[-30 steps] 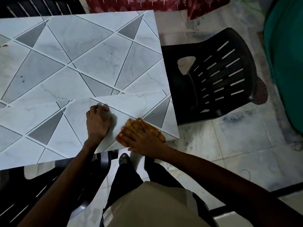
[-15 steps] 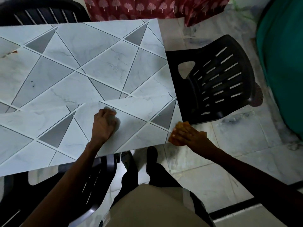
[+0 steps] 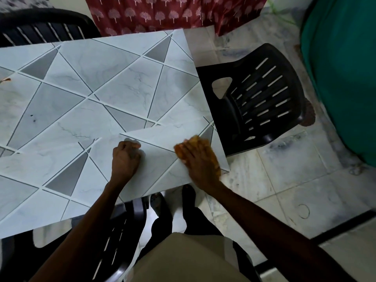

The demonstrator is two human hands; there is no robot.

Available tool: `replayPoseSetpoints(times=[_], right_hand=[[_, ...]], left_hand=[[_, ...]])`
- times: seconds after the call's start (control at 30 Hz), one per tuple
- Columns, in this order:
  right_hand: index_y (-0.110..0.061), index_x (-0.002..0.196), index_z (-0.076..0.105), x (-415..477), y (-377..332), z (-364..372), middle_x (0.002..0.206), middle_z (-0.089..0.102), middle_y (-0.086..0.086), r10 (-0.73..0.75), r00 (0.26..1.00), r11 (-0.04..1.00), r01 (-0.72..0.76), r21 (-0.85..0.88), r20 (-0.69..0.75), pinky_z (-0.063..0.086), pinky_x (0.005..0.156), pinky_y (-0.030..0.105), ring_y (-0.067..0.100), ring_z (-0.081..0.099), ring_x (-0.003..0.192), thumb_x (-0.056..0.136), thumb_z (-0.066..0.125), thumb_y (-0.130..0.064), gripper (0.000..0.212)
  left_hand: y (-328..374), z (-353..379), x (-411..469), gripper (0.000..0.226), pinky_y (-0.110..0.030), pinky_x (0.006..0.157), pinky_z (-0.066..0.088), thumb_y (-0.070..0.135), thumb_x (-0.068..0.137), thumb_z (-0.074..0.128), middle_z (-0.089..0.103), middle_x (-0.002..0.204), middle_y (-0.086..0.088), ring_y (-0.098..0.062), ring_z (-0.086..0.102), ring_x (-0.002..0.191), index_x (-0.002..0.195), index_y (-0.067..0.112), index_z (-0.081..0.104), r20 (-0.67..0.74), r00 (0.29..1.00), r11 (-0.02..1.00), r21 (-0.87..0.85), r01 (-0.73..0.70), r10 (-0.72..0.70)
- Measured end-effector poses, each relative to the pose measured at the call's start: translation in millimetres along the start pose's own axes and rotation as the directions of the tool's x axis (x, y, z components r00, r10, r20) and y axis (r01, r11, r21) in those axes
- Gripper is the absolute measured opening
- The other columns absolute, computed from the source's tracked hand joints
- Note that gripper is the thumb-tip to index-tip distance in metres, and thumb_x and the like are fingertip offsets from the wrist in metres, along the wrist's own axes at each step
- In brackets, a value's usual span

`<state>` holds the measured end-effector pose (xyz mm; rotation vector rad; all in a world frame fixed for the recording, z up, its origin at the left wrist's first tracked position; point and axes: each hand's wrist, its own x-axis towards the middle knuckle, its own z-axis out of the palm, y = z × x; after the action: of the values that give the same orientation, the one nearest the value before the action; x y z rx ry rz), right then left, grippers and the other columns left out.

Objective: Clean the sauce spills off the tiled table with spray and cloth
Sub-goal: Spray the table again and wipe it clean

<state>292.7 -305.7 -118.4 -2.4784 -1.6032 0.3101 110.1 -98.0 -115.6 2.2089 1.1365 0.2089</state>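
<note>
The tiled table (image 3: 122,88) has grey and white triangles. My right hand (image 3: 197,161) lies flat, fingers stretched out, pressing an orange cloth (image 3: 200,141) onto the table's near right corner. The cloth shows past the fingertips and the hand's right side. My left hand (image 3: 125,159) rests on the tabletop just left of it, fingers curled under, with nothing visibly in it. A small reddish sauce spot (image 3: 5,80) sits at the far left edge, and a few dark specks (image 3: 32,117) lie further in. No spray bottle is in view.
A black plastic chair (image 3: 260,98) stands right of the table. Another black chair (image 3: 122,231) is under the near edge beside my legs, and a third (image 3: 40,27) at the far left. Red patterned fabric (image 3: 162,13) hangs behind; a teal object (image 3: 341,68) fills the right.
My right hand swept the cloth off the table's right edge, then came back onto the near right corner. My left hand stayed in place. The view has tilted to show more of the far side.
</note>
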Motion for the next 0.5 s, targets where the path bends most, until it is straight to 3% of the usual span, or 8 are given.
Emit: replayPoseSetpoints(times=[0.17, 0.23, 0.37, 0.5], right_hand=[[-0.026, 0.152, 0.038, 31.2, -61.1, 18.6, 0.160, 0.037, -0.001, -0.222, 0.973, 0.975, 0.224, -0.018, 0.069, 0.012, 0.122, 0.058, 0.035, 0.017, 0.153, 0.099, 0.042, -0.039, 0.054], [-0.027, 0.152, 0.040, 33.7, -55.9, 14.9, 0.161, 0.036, 0.000, -0.226, 0.973, 0.974, 0.227, -0.023, 0.050, 0.014, 0.122, 0.057, 0.033, 0.016, 0.154, 0.098, 0.041, -0.043, 0.056], [-0.032, 0.156, 0.032, 16.9, -9.1, 4.4, 0.163, 0.033, 0.000, -0.023, 0.999, 1.000, 0.023, -0.007, -0.030, 0.019, 0.122, 0.054, 0.029, 0.017, 0.154, 0.096, 0.046, -0.044, 0.062], [-0.028, 0.158, 0.029, -13.0, 47.5, -1.5, 0.164, 0.030, 0.000, 0.269, 0.960, 0.963, -0.267, 0.038, -0.083, 0.019, 0.123, 0.055, 0.030, 0.021, 0.152, 0.101, 0.041, -0.045, 0.060]], left_hand=[[-3.5, 2.9, -1.5, 0.032, -0.045, 0.097, 0.044, 0.015, 0.078, 0.054, 0.064, 0.110, -0.016, -0.038, 0.059, 0.105, 0.105, 0.008, 0.071, -0.011, 0.997, 0.997, 0.032, -0.075, 0.076], [-8.2, 3.3, 1.2, 0.032, -0.042, 0.095, 0.044, 0.017, 0.079, 0.054, 0.064, 0.109, -0.013, -0.037, 0.059, 0.104, 0.105, 0.011, 0.070, -0.010, 0.996, 0.995, 0.047, -0.093, 0.093], [-8.0, 3.1, 1.3, 0.030, -0.035, 0.093, 0.038, 0.013, 0.077, 0.055, 0.063, 0.109, -0.012, -0.035, 0.058, 0.102, 0.104, 0.012, 0.070, -0.026, 0.992, 0.991, 0.064, -0.122, 0.124], [-8.4, 6.5, 2.2, 0.031, -0.036, 0.089, 0.039, 0.010, 0.074, 0.054, 0.064, 0.107, -0.012, -0.038, 0.059, 0.099, 0.100, 0.012, 0.070, -0.070, 0.992, 0.993, 0.055, -0.102, 0.105]])
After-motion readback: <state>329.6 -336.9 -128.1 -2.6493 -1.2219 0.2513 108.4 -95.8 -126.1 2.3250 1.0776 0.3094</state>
